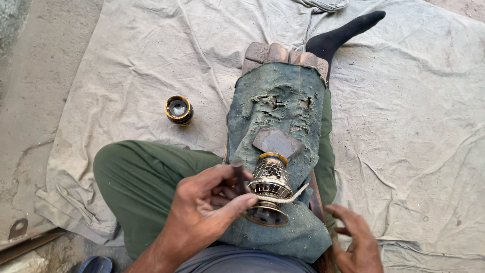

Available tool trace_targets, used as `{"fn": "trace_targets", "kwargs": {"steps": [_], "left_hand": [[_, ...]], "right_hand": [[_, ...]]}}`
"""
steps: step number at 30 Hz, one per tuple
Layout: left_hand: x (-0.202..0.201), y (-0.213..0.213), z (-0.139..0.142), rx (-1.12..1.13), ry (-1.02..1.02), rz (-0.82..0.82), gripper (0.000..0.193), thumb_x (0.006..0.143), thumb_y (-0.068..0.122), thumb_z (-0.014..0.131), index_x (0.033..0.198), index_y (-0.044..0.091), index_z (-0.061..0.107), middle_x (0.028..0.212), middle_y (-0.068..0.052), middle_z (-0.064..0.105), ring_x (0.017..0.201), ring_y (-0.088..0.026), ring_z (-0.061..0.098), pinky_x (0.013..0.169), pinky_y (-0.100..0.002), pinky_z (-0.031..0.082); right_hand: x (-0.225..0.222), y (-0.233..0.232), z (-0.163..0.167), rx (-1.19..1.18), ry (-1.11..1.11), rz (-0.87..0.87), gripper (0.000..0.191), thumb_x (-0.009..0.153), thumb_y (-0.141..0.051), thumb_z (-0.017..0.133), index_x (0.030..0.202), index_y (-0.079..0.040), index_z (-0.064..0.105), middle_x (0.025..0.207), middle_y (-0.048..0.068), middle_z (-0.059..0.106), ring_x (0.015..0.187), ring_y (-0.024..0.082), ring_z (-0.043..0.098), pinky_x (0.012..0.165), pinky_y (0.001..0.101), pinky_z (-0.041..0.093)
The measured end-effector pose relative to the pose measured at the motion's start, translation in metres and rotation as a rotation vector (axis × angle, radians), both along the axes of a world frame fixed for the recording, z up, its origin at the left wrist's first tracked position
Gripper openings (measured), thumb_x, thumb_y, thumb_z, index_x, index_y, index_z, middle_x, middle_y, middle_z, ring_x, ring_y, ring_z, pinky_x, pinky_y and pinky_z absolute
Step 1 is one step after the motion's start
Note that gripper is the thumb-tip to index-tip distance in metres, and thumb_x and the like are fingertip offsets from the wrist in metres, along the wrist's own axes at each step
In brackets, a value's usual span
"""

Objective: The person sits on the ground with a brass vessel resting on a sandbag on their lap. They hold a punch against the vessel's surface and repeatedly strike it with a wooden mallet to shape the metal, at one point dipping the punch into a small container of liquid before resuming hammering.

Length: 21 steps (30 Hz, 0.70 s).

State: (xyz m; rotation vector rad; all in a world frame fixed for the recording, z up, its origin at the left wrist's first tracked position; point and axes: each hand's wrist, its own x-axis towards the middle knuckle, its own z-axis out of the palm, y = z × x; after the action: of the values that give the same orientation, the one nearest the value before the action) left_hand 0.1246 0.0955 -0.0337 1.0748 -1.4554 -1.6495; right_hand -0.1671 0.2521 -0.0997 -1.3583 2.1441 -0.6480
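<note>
Left hand (209, 210) grips a dark tool (238, 174), seemingly touching the brass vase (270, 184).

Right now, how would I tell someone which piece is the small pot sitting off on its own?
Start at the grey cloth spread over the ground. Left of the padded green work block stands a small pot, alone. Unlike the taller engraved vase on the block, it is squat, dark, gold-rimmed and untouched.

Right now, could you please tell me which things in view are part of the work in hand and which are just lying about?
In use: engraved brass vase, punch tool in the left hand, cord round the vase, padded green board, right hand beside it.

Lying about: small brass pot, flat dark slab, grey ground sheet.
</note>
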Motion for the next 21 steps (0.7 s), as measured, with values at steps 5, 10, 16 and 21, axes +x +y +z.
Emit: {"fn": "trace_targets", "kwargs": {"steps": [5,10,16,21], "left_hand": [[-0.044,-0.033,0.015,-0.272,-0.101,-0.27,0.04,0.082,0.012,0.084,0.121,0.007,0.074,0.09,-0.002,0.075,0.077,-0.008,0.07,0.064,-0.023,0.061],[-0.078,-0.047,0.026,-0.459,-0.184,-0.473,0.039,0.085,0.014,0.08,0.121,0.006,0.068,0.09,-0.008,0.074,0.08,-0.021,0.074,0.071,-0.034,0.059],[-0.095,-0.052,0.031,-0.538,-0.319,-0.637,0.041,0.087,0.013,0.075,0.127,0.012,0.063,0.091,-0.015,0.072,0.088,-0.037,0.071,0.072,-0.047,0.055],[-0.106,-0.046,0.035,-0.618,-0.438,-0.719,0.043,0.087,0.01,0.07,0.129,0.015,0.061,0.086,-0.017,0.069,0.081,-0.041,0.07,0.064,-0.052,0.053]], "right_hand": [[0.002,0.031,-0.073,0.028,0.013,0.027,0.099,0.065,-0.004,0.085,0.152,-0.004,0.039,0.144,0.02,0.051,0.135,0.03,0.049,0.111,0.0458,0.042],[-0.024,0.048,-0.083,-0.083,-0.859,-0.391,0.104,0.057,0.014,0.067,0.155,-0.004,0.037,0.145,0.024,0.052,0.135,0.028,0.055,0.108,0.0422,0.047],[-0.052,0.072,-0.047,-0.344,-0.882,-0.272,0.104,0.083,0.009,0.074,0.173,-0.009,0.025,0.119,0.026,0.067,0.095,0.028,0.073,0.072,0.0462,0.068],[-0.053,0.065,-0.024,-0.153,-0.47,-0.39,0.049,0.08,0.012,0.081,0.12,0.008,0.052,0.09,0.022,0.072,0.077,0.027,0.069,0.061,0.0416,0.054]]}}
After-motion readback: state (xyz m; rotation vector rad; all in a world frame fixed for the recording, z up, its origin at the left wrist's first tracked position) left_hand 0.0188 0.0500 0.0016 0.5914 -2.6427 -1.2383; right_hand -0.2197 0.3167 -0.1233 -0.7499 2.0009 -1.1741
